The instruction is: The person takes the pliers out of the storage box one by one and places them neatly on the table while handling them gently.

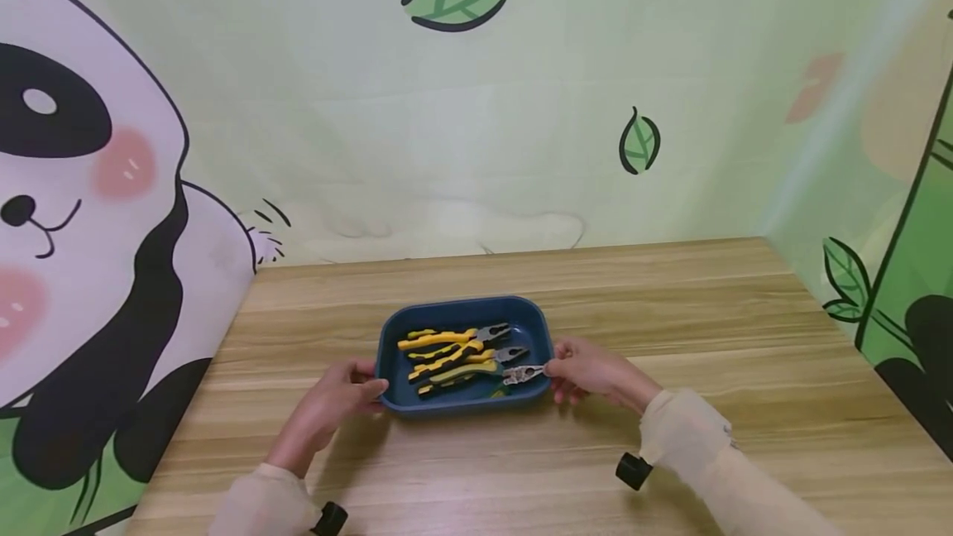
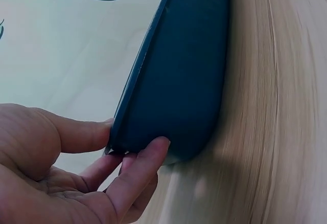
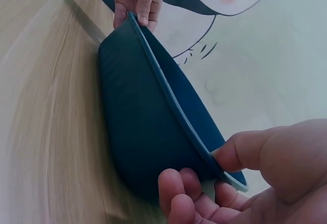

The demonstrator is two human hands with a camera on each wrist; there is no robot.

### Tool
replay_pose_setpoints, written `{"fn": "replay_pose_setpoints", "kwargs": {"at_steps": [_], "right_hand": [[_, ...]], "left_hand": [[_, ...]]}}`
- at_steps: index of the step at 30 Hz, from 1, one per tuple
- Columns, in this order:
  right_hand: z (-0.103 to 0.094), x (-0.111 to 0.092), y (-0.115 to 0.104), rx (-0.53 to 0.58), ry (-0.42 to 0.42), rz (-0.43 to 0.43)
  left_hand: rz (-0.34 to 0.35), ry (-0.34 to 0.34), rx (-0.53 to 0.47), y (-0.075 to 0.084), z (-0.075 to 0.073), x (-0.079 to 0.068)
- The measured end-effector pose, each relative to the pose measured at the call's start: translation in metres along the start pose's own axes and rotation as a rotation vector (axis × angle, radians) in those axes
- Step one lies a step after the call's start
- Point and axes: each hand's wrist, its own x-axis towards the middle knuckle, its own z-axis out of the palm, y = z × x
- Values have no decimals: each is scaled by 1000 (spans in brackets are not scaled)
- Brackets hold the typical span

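A dark blue plastic bin (image 1: pixel 476 409) with rounded corners is held at both short ends. Inside it lie several pliers (image 1: pixel 454 354) with yellow-and-black handles, and on top a pair with olive-green handles (image 1: pixel 465 371) and a bright metal head. My left hand (image 1: pixel 338 395) pinches the left rim, thumb on top and fingers (image 2: pixel 134 180) under the lip. At the other end my right hand (image 1: pixel 591 370) pinches the right rim the same way, its thumb (image 3: pixel 245 150) over the edge. The bin's underside is hidden in the head view.
Around the bin spreads a wood-grain table (image 1: pixel 521 470). Behind it hangs a pale green backdrop (image 1: pixel 335 106) with leaves and a large panda (image 1: pixel 89 189) on the left. Small black devices (image 1: pixel 633 471) sit at both wrists.
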Motion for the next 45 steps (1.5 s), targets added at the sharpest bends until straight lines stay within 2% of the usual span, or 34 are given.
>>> {"fn": "replay_pose_setpoints", "kwargs": {"at_steps": [20, 39, 45], "right_hand": [[-22, -16, 12, 2, 5, 0], [-37, -31, 24, -10, 14, -5], [-43, -38, 28, -7, 10, -24]], "left_hand": [[-44, 14, -23, 8, 26, 1], [-23, 17, -62, 14, 48, 1], [-28, 10, -41, 17, 57, 2]]}}
